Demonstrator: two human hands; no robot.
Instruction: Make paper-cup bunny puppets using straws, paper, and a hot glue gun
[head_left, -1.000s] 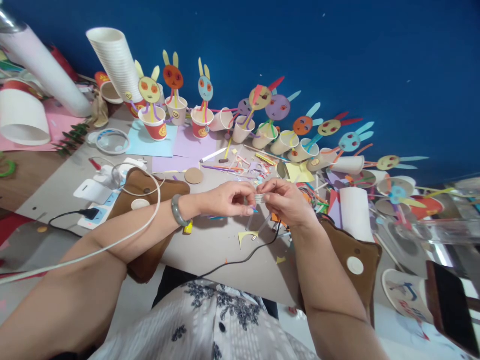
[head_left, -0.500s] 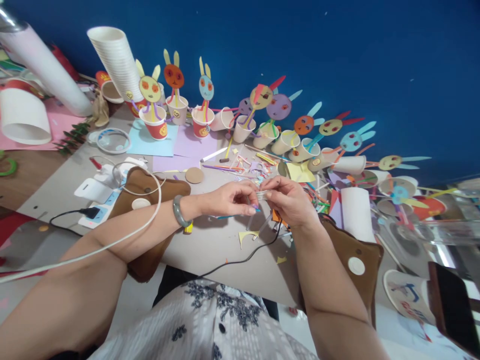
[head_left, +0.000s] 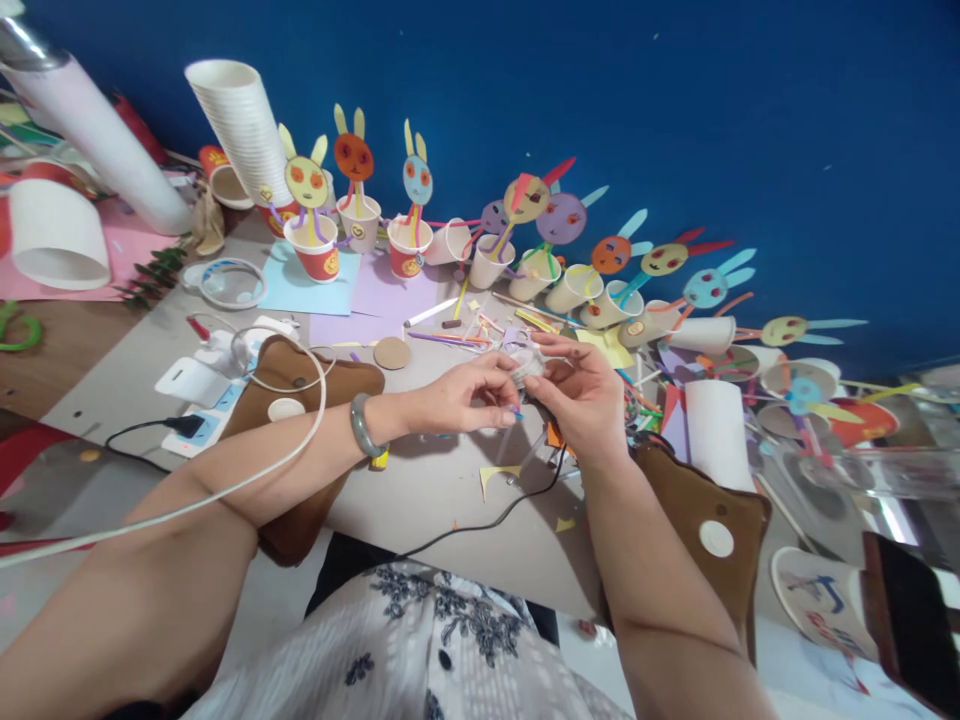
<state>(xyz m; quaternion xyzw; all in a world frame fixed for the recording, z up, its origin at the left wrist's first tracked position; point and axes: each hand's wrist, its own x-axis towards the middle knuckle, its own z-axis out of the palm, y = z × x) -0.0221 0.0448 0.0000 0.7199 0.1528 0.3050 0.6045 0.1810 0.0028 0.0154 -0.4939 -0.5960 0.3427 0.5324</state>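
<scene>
Over the middle of the desk, my right hand (head_left: 581, 390) grips a small roll of clear tape (head_left: 529, 370) between thumb and fingers. My left hand (head_left: 480, 392), with a bangle on its wrist, is closed in a pinch at the roll's left side. A bit of blue shows at its thumb tip, too small to name. Under the hands lie a yellow paper scrap (head_left: 495, 478) and a black cable (head_left: 465, 527). Beyond them are coloured paper scraps and sticks (head_left: 487, 325).
Paper cups with rabbit-faced stick figures (head_left: 315, 245) line the blue wall. A stack of white cups (head_left: 240, 120) leans at the back left. A power strip (head_left: 202, 410) and white cable are left. Brown cushions (head_left: 697, 530) lie beside both arms. A phone (head_left: 911, 610) is far right.
My right hand has turned the tape roll from edge-on to show its ring, and its fingers have spread wider around it. My left hand stays close beside it, pinched.
</scene>
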